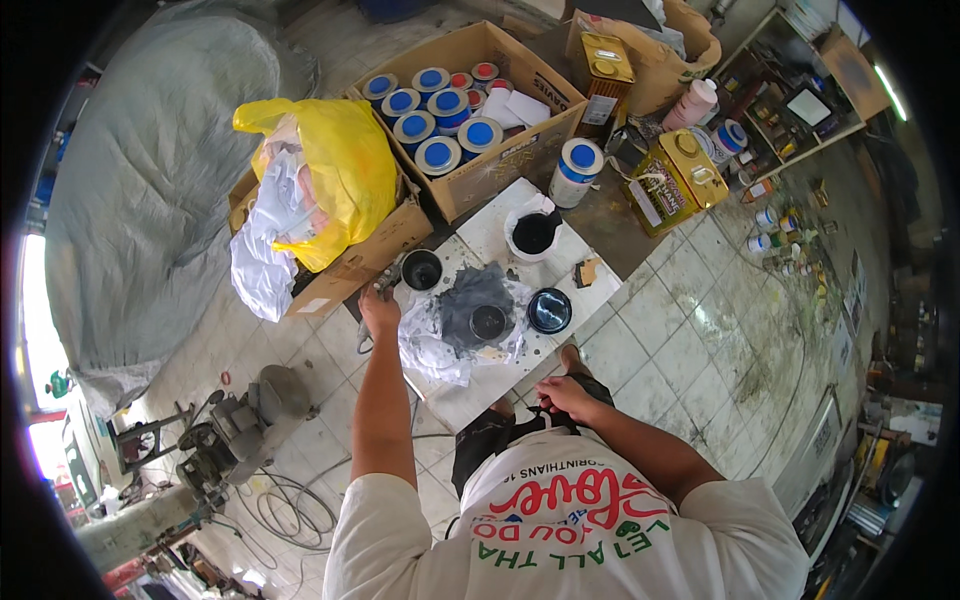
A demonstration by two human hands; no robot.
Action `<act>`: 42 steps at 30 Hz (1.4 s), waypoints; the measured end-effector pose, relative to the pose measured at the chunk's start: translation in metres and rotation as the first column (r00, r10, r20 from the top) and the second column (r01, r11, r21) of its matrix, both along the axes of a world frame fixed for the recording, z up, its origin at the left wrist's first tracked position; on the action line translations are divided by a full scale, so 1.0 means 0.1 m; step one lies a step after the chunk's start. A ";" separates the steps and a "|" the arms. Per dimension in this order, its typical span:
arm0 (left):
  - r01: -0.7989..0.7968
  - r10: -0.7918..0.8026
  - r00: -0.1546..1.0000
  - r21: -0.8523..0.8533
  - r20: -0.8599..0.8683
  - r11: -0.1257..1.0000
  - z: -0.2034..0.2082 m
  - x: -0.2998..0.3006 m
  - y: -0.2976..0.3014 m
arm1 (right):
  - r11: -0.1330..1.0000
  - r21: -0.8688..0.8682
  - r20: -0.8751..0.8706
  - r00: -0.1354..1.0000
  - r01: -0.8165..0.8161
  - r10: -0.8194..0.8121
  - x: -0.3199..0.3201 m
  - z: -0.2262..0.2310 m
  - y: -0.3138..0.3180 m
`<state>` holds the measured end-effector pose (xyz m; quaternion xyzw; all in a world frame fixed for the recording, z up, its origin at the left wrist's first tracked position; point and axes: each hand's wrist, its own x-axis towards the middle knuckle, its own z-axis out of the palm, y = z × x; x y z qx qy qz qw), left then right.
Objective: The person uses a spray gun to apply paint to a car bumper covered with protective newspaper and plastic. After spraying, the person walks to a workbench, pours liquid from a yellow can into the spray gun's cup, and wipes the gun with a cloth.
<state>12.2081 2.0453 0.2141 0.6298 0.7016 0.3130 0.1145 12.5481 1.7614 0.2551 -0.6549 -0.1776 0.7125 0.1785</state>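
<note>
Spray gun [387, 279] — clamped in fingers of left hand [379, 312]; cup [421, 270] just right of them. Right hand [565, 396] — at lap, fingers' state cannot be told.

the black container [549, 311] looks glossy (almost mirror-like), the gold can [677, 182] shiny metal.

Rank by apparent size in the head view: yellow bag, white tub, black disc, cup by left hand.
1. Yellow bag
2. White tub
3. Black disc and cup by left hand: too alike to rank
</note>
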 end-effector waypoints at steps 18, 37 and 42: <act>-0.210 0.215 0.975 -0.094 0.049 0.973 0.39 0.35 -1.04 | 0.991 0.122 -0.008 0.998 0.060 -0.060 -0.32 -0.26 0.42; 0.138 0.498 0.440 -0.604 0.747 0.785 0.18 0.91 -1.35 | 0.454 0.581 0.791 0.600 -0.675 -0.119 -0.57 0.18 1.27; 0.175 0.501 0.316 -0.569 0.806 0.804 0.23 0.90 -1.39 | 0.386 0.641 0.744 0.662 -0.664 -0.096 -0.41 0.28 1.30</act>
